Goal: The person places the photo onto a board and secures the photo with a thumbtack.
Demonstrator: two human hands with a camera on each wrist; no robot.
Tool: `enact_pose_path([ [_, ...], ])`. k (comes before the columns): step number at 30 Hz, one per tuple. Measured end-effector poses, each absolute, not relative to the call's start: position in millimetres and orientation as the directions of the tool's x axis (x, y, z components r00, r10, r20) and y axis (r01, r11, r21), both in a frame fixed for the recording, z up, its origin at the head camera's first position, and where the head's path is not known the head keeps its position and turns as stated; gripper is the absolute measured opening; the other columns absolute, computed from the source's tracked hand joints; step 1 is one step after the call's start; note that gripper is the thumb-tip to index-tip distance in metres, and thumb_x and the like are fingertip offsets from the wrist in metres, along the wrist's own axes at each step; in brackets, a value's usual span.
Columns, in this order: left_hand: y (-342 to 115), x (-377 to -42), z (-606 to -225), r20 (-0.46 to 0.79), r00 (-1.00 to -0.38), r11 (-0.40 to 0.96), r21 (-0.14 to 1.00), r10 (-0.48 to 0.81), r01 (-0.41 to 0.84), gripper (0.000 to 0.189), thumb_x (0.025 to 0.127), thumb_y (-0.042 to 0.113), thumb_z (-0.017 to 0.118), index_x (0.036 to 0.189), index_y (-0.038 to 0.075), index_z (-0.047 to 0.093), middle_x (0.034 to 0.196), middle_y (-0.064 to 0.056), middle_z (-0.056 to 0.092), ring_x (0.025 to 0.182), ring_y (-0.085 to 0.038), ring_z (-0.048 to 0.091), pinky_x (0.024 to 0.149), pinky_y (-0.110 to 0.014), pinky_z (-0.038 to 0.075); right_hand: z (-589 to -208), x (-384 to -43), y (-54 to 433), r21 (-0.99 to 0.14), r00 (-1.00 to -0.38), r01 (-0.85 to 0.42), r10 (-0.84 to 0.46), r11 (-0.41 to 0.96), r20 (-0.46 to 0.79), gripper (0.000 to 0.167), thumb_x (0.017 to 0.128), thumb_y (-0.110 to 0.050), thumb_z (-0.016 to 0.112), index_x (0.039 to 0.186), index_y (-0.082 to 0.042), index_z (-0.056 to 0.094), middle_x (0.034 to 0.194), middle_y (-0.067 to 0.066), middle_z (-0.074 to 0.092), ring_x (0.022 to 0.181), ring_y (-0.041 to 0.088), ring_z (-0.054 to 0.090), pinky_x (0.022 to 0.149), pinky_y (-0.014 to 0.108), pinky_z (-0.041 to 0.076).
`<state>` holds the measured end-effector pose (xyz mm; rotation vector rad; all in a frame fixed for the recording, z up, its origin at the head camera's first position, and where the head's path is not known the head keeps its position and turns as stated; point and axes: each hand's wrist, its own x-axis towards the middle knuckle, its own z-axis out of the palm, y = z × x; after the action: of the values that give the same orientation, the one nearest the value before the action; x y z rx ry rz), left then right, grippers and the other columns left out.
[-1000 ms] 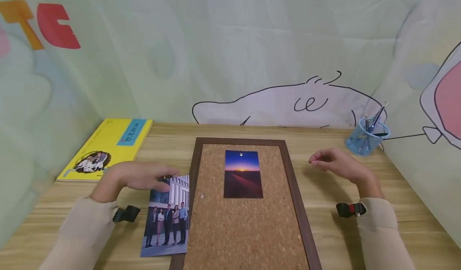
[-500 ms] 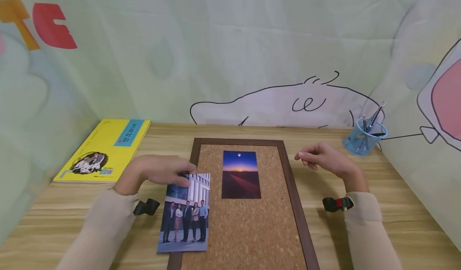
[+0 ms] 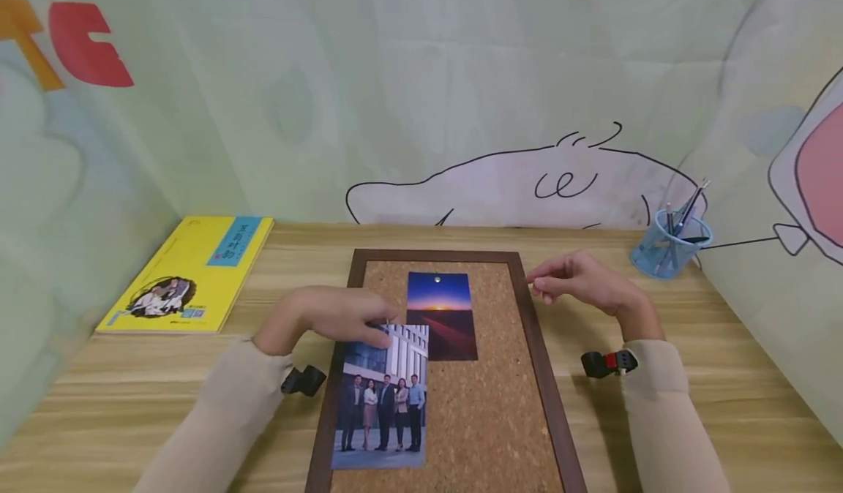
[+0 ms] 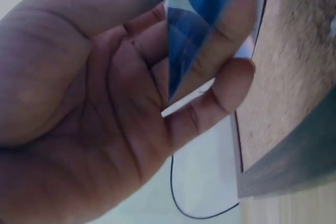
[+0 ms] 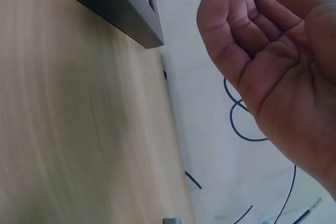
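Note:
In the head view, my left hand (image 3: 337, 313) pinches the top edge of a photo (image 3: 379, 409) of several people standing before a building. This print hangs over the left side of the framed cork board (image 3: 490, 420) and covers a lower corner of a sunset photo (image 3: 443, 306). A small pin (image 3: 437, 279) sits at the sunset photo's top. The left wrist view has the bent photo (image 4: 186, 45) between thumb and fingers. Beside the board's right frame, my right hand (image 3: 589, 287) has bent fingers with the thumb close to the index finger; whether the fingertips hold anything is hidden.
A yellow book (image 3: 187, 277) lies at the back left of the wooden table (image 3: 724, 405). Pens stand in a blue mesh pen holder (image 3: 667, 255) at the back right. A printed cloth wall (image 3: 421, 98) closes off the back and sides.
My left hand has carried the group photo rightward from beside the board to above it. My right hand has moved left, up to the board's right frame.

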<state>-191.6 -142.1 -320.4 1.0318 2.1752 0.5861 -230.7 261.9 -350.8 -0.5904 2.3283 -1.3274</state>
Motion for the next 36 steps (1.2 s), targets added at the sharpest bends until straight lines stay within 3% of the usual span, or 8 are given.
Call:
enact_pose_path([
  [11,-129.6,-186.6,-322.6,-0.366,-0.473,0.588,0.622,0.802,0.516,0.007,0.102,0.022,0.060,0.102,0.015,0.060,0.095,0.006,0.063,0.084,-0.009,0.060,0.078,-0.028,0.050,-349.8,-232.2,242.9,-0.852,-0.814,-0.159,-0.555,0.498,-0.173,0.028,0.103,-0.013,0.056,0.119,0.009,0.066,0.095,0.016,0.071,0.079,0.022,0.068,0.085,0.032,0.053],
  [21,-125.0,-183.5,-326.9,-0.369,-0.467,0.589,0.608,0.804,0.533,0.007,0.102,0.022,0.060,0.101,0.015,0.058,0.093,0.006,0.062,0.084,-0.008,0.057,0.078,-0.028,0.048,-351.1,-229.5,231.8,-0.861,-0.796,-0.185,-0.586,0.474,-0.152,0.034,0.105,-0.020,0.054,0.122,0.007,0.065,0.102,0.019,0.070,0.082,0.024,0.068,0.087,0.034,0.051],
  [23,-124.1,-183.4,-327.8,-0.377,-0.464,0.592,0.610,0.802,0.527,0.007,0.102,0.022,0.059,0.101,0.015,0.058,0.093,0.006,0.062,0.084,-0.008,0.057,0.077,-0.028,0.048,-352.9,-229.9,231.3,-0.891,-0.792,-0.176,-0.598,0.419,-0.124,0.036,0.106,-0.021,0.053,0.124,0.009,0.063,0.102,0.020,0.069,0.081,0.022,0.066,0.086,0.034,0.052],
  [26,-123.4,-183.5,-330.3,-0.388,-0.462,0.598,0.612,0.798,0.518,0.007,0.102,0.022,0.059,0.100,0.015,0.058,0.092,0.006,0.062,0.083,-0.008,0.058,0.076,-0.027,0.049,-356.3,-231.1,233.5,-0.964,-0.784,-0.130,-0.620,0.233,-0.044,0.036,0.107,-0.017,0.049,0.125,0.013,0.059,0.098,0.015,0.068,0.080,0.017,0.063,0.082,0.031,0.053],
  [30,-121.7,-183.7,-334.2,-0.391,-0.462,0.600,0.613,0.796,0.515,0.007,0.102,0.023,0.059,0.100,0.016,0.057,0.093,0.006,0.062,0.083,-0.007,0.059,0.075,-0.027,0.049,-358.2,-233.4,240.2,-0.997,-0.758,-0.041,-0.648,-0.067,0.075,0.031,0.108,-0.009,0.041,0.120,0.004,0.067,0.094,0.004,0.067,0.078,0.012,0.061,0.075,0.027,0.053],
  [33,-118.3,-183.2,-336.6,-0.387,-0.458,0.595,0.609,0.800,0.525,0.007,0.102,0.023,0.059,0.099,0.017,0.056,0.092,0.007,0.062,0.082,-0.006,0.058,0.073,-0.027,0.048,-356.4,-233.9,242.4,-0.988,-0.754,0.021,-0.652,-0.150,0.083,0.035,0.109,-0.009,0.037,0.115,-0.007,0.072,0.092,0.001,0.067,0.076,0.009,0.059,0.072,0.024,0.051],
  [36,-114.5,-182.6,-338.7,-0.384,-0.449,0.587,0.608,0.807,0.535,0.007,0.102,0.023,0.059,0.099,0.017,0.056,0.090,0.007,0.061,0.081,-0.005,0.057,0.073,-0.026,0.048,-355.0,-233.3,240.4,-0.984,-0.768,0.081,-0.639,-0.157,0.039,0.034,0.109,-0.008,0.038,0.115,-0.005,0.071,0.090,0.000,0.067,0.075,0.009,0.058,0.071,0.023,0.051],
])
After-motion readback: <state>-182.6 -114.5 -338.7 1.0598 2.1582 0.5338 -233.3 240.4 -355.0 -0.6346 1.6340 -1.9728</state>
